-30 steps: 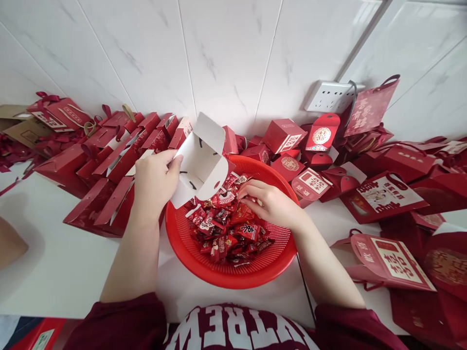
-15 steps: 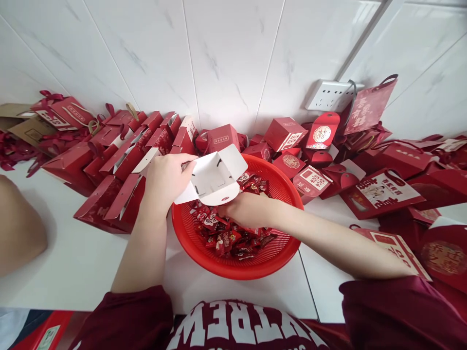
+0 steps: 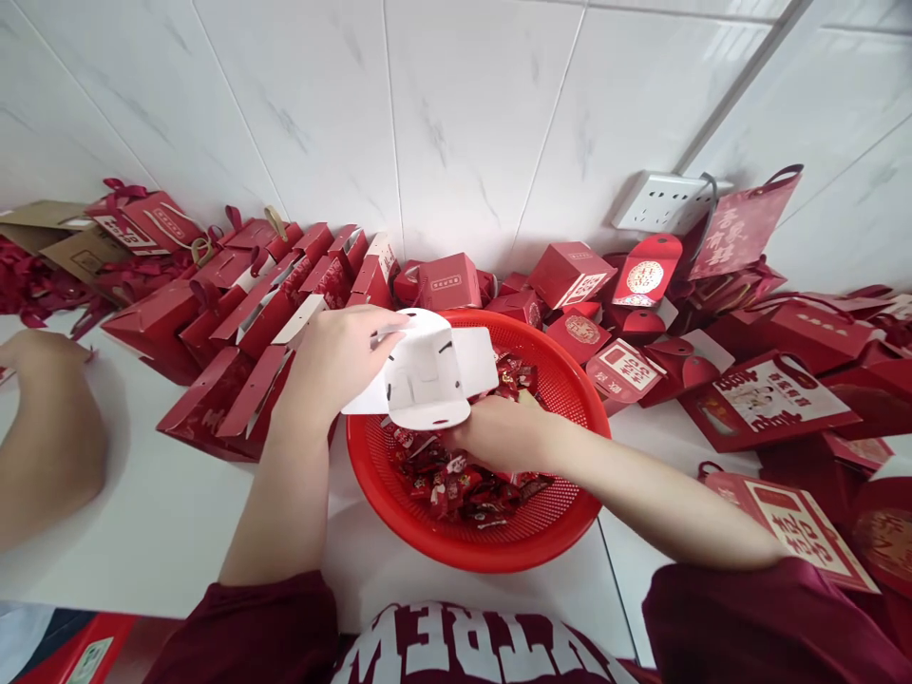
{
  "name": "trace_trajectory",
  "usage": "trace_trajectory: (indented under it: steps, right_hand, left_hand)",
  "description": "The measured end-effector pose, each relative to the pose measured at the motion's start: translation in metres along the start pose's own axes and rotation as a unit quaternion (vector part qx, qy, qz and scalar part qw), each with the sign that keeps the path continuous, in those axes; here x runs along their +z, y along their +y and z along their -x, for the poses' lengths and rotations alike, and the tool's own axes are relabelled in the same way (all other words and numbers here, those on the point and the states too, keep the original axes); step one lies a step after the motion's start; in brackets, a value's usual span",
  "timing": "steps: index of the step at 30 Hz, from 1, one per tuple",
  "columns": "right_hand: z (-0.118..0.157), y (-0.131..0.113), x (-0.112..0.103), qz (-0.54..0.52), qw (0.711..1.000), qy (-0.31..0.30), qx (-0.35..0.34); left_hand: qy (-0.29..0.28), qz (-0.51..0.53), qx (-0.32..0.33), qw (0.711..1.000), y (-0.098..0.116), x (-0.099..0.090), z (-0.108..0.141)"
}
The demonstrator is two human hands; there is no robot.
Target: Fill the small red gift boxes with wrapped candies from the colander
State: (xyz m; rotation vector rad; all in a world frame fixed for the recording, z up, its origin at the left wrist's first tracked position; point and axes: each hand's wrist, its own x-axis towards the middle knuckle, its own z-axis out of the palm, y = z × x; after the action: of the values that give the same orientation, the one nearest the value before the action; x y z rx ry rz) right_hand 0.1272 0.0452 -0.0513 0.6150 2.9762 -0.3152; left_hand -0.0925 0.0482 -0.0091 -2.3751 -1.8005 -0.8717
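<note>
My left hand grips an unfolded gift box by its left side. The box's white inside faces me, its flaps stand out, and nothing lies in it. Below it is a red plastic basket with many small red-wrapped candies. My right hand reaches down into the basket just beside the box. Its fingers are tucked under the box's lower flap and among the candies, so what they hold is hidden.
Red gift boxes stand in rows on the left of the white table. More boxes and bags crowd the right side. A power strip is on the tiled wall. Another person's arm rests at the far left.
The box in my left hand has turned to face me more squarely. My right hand stays in the basket near it. The other person's hand has come into view at the left.
</note>
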Motion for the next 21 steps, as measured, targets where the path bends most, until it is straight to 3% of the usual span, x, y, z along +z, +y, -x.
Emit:
trace_trajectory:
  steps: [4,7,11,14,17,21]
  right_hand:
    - [0.037,-0.012,-0.035,-0.094,0.995,-0.020,0.015]
    - [0.057,-0.013,-0.057,-0.152,0.988,-0.018,0.007]
    - [0.062,-0.007,-0.070,-0.216,0.970,0.108,0.021]
    - [0.042,-0.004,-0.064,-0.135,0.971,0.183,0.068]
    - [0.012,-0.003,-0.047,0.024,0.981,0.125,0.143]
    - [-0.020,-0.002,-0.023,0.084,0.989,0.000,0.121]
  left_hand:
    - [-0.007,0.015,0.091,0.996,0.008,0.009,0.002]
    - [-0.018,0.011,0.093,0.995,0.013,0.016,0.002]
    - [-0.110,0.022,0.065,0.992,0.013,0.023,0.001]
    - [-0.195,0.052,0.059,0.978,0.009,0.026,0.001]
    - [-0.215,0.069,0.036,0.973,0.006,0.025,0.002]
    - [-0.258,0.090,0.016,0.962,0.006,0.018,0.005]
